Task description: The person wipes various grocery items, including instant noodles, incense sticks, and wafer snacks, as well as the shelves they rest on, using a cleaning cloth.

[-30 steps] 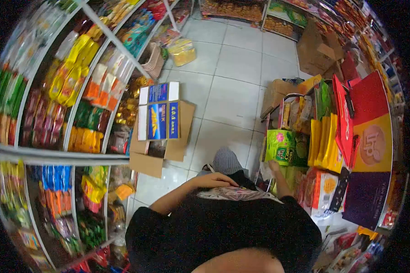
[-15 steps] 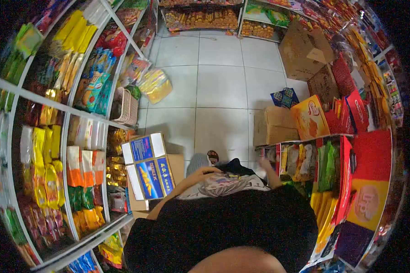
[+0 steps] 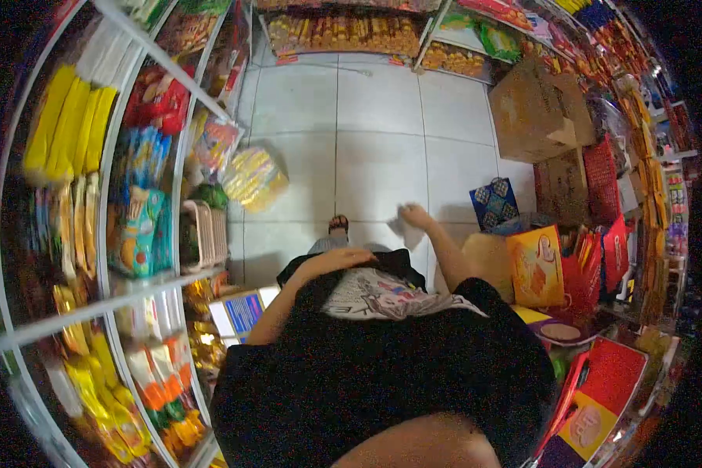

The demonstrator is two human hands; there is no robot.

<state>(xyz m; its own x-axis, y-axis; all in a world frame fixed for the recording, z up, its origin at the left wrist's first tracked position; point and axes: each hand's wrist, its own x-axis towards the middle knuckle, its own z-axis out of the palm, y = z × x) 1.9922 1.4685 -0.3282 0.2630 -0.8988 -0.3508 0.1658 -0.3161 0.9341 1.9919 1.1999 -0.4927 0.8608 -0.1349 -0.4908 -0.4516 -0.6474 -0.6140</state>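
Note:
My left hand [image 3: 342, 262] lies across the front of the black shirt [image 3: 398, 374], its fingers stretched out and nothing seen in them. Out ahead over the white floor tiles, my right hand [image 3: 416, 217] is closed around a small greyish cloth [image 3: 402, 231]. The cloth hangs below the fist and is blurred by motion, so its exact kind is hard to make out. The shirt's printed front [image 3: 398, 292] is bunched between the two arms. Beneath, one foot in a dark sandal [image 3: 338, 225] shows on the floor.
Shelves of packaged goods line the left, with yellow packets [image 3: 70, 129] and a pale basket [image 3: 204, 234]. A yellow bundle [image 3: 254, 179] lies on the floor. Cardboard boxes [image 3: 534, 113], a blue patterned packet [image 3: 494, 204] and an orange box [image 3: 535, 267] stand at right.
The view has moved forward along the aisle. My right hand has swung from beside the right shelf to out over the floor, with the cloth now visible. My left hand stays at the shirt front.

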